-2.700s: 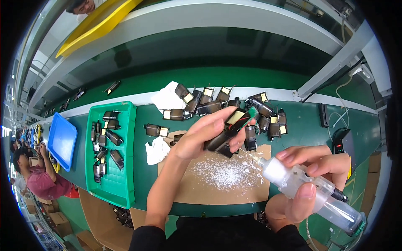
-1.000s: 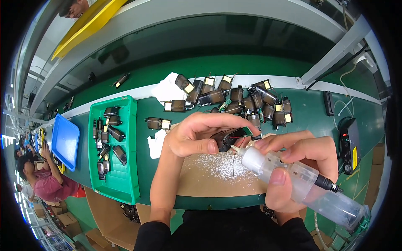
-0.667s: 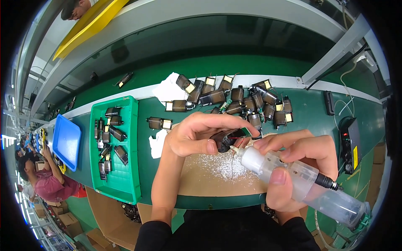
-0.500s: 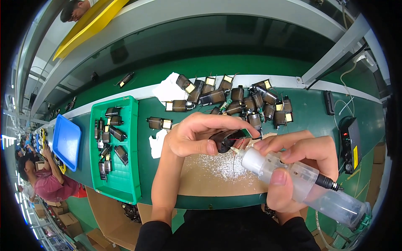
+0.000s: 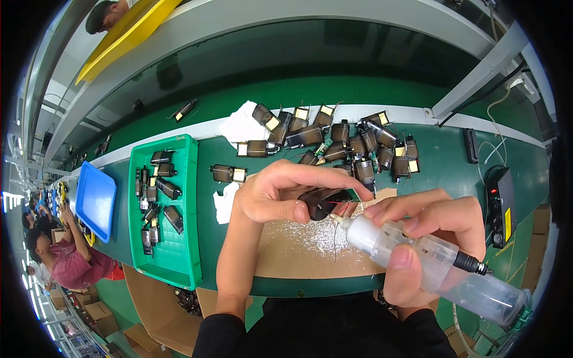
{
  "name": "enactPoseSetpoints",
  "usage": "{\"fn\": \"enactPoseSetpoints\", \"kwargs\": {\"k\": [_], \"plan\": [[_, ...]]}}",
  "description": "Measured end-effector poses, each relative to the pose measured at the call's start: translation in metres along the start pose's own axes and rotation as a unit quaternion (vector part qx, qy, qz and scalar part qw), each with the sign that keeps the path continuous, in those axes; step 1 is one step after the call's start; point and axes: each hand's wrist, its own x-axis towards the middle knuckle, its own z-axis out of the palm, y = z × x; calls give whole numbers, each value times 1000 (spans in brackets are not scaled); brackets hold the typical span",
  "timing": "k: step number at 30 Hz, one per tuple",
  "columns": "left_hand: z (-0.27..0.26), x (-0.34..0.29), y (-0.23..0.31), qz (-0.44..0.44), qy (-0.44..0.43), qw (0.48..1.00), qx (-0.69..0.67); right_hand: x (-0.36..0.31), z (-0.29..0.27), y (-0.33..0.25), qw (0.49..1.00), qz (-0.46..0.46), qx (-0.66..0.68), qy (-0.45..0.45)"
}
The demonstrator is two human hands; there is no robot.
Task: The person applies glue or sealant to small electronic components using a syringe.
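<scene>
Black housing | clamped in left grip over cardboard, which I judge catches white crumbs | right grip closed around clear dispenser, nozzle beside housing's wired end, tilted apparently for access

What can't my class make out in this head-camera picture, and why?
All in the head view:
Dark part: its far side, hidden by the left hand.
Clear tool: part of its body, covered by the right hand.
Nozzle tip: too small to tell whether it touches anything.
Person at top left: body cut off by the upper edge.
Pieces under the bench: too small to count.
</scene>
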Motion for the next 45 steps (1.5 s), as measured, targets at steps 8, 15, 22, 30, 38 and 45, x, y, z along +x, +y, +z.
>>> {"fn": "enactPoseSetpoints", "kwargs": {"k": [8,15,22,30,38,45], "plan": [[1,7,-3,12,1,1000,-10,2,-7,-3,999,-18,-21,-32],[14,1,7,25,96,995,-9,-2,12,-2,990,-76,102,56],[27,-45,79,-161,244,742,604,-9,-3,-15,990,-39,48,124],[31,-122,101,-205,492,409,741,-8,-8,-20,994,-50,41,92],[-20,-125,25,-329,302,470,762,-9,-13,-19,992,-47,56,107],[-17,-90,41,-192,420,535,708,-9,-13,-18,988,-61,70,124]]}}
